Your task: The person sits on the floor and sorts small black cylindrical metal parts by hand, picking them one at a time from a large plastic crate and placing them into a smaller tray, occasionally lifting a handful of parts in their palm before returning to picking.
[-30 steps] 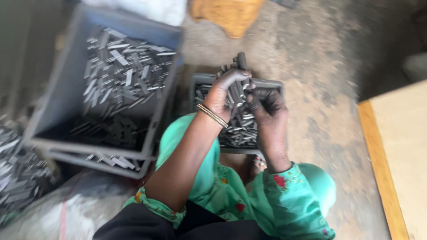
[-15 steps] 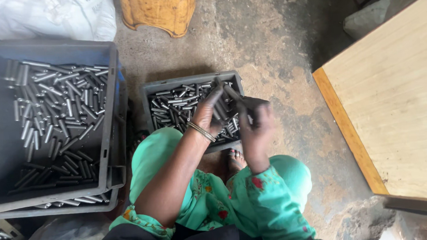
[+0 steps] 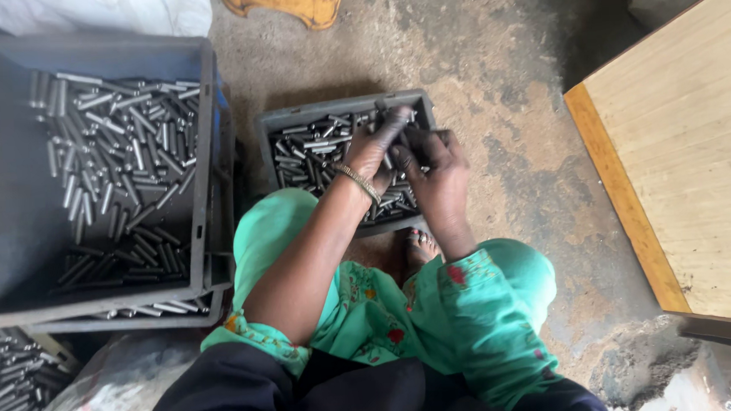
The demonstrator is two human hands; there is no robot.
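Hands meet over small grey tray [image 3: 276, 128] on the concrete floor [image 3: 501, 82], right in front of the seated person's knees. Left hand [image 3: 377, 151], bangle at the wrist, has fingers curled together around a few short metal pins [image 3: 313, 154] pulled up from the tray; right hand [image 3: 434, 170] pinches closed on the same bunch from the other side, so both grips are clamped on pins, exact count too small to tell. Small tray looks well stocked, pins lying loose across its bottom, so judging from that, plenty is left to go through here. Large grey crate [image 3: 16, 215] to the left holds a scattered layer of similar pins [image 3: 121, 160], bottom partly bare, stacked on another crate with more pins showing at its edge. Further pile of pins [image 3: 8, 387] sits at lower left. Wooden board [image 3: 680, 156] lies off to the right, well apart from the hands. Yellow stool [image 3: 288, 1] at top edge, white sack [image 3: 105, 12] at top left. Bare foot [image 3: 419, 246] shows just below the tray.
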